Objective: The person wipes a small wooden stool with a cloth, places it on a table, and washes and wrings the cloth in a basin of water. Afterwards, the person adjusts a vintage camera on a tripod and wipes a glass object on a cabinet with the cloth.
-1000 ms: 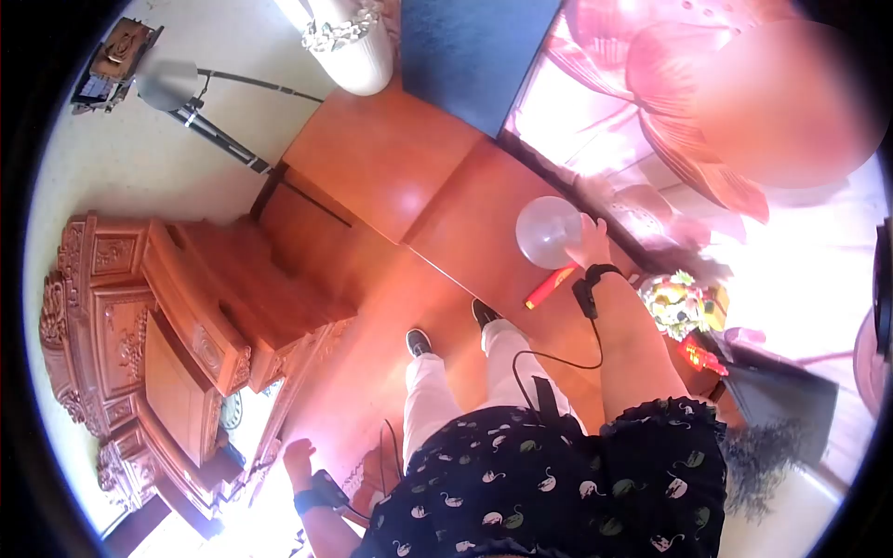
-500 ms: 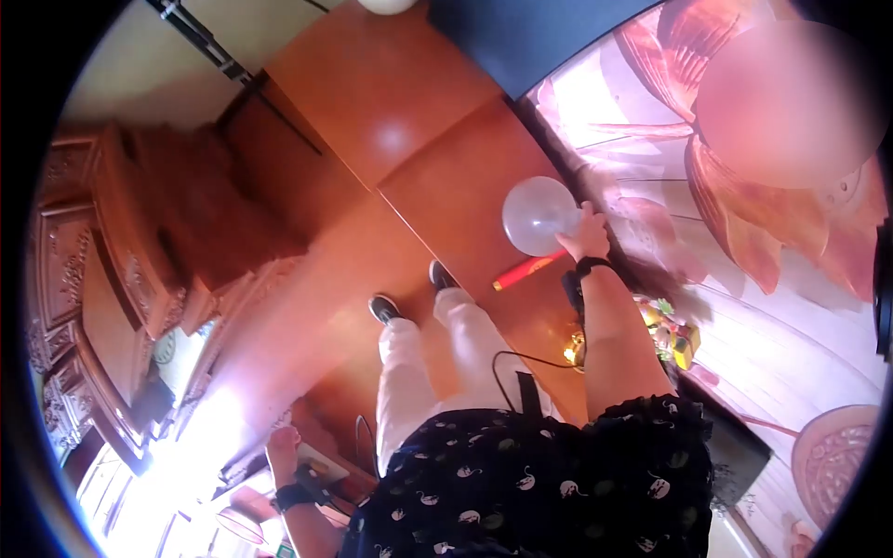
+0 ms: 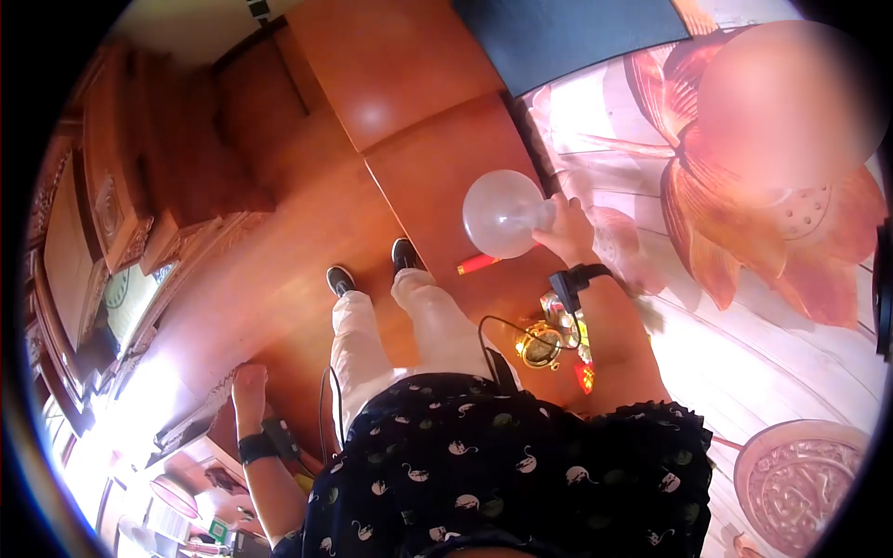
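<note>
My right hand [image 3: 565,231] is closed around the short narrow neck of a round, translucent whitish globe [image 3: 503,214]. Its material is hard to tell. The globe hangs over the reddish-brown wooden top [image 3: 433,172], close to the wall. Just below it lies a red stick-shaped item [image 3: 479,264] with gold ends, apart from my hand. Down at my left side, my left hand [image 3: 249,394] has its fingers curled together, with nothing visible in them.
Beside my right forearm stand a round gold ornament [image 3: 539,345] and small colourful items. A dark panel [image 3: 577,37] lies at the far end. Carved wooden furniture [image 3: 116,205] is on the left; a lotus relief [image 3: 726,177] covers the right wall.
My right hand has lifted the globe and shifted it slightly left, off the surface beside the red stick. My left arm has swung forward a little, and the whole view has shifted.
</note>
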The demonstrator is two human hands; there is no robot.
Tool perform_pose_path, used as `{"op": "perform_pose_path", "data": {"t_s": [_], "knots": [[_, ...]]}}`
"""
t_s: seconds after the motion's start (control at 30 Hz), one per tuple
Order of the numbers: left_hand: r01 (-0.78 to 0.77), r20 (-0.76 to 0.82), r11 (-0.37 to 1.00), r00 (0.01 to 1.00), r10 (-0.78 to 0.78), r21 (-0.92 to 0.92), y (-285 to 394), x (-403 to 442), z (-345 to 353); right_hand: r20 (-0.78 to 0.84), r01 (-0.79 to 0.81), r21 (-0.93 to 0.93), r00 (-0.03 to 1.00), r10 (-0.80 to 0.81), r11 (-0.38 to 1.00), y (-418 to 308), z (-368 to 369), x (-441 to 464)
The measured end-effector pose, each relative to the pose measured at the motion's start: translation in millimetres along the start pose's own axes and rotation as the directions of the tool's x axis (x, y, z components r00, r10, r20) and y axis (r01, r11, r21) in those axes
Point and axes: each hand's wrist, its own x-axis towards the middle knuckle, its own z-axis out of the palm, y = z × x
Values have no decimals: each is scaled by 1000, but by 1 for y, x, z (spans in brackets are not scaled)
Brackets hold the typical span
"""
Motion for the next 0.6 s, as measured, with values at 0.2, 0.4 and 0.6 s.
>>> {"op": "perform_pose_path", "data": {"t_s": [0.2,0.4,0.6], "knots": [[-84,-68,995,994,81,-47,-4,-3,12,-90,276,-28,957,-277,961,-60,-52,4],[-42,-179,994,984,23,-104,-16,-30,12,-86,452,-94,884,-460,887,-127,-84,45],[131,-225,959,956,-189,-251,-35,-60,22,-51,515,-137,849,-525,846,-198,-113,97]]}}
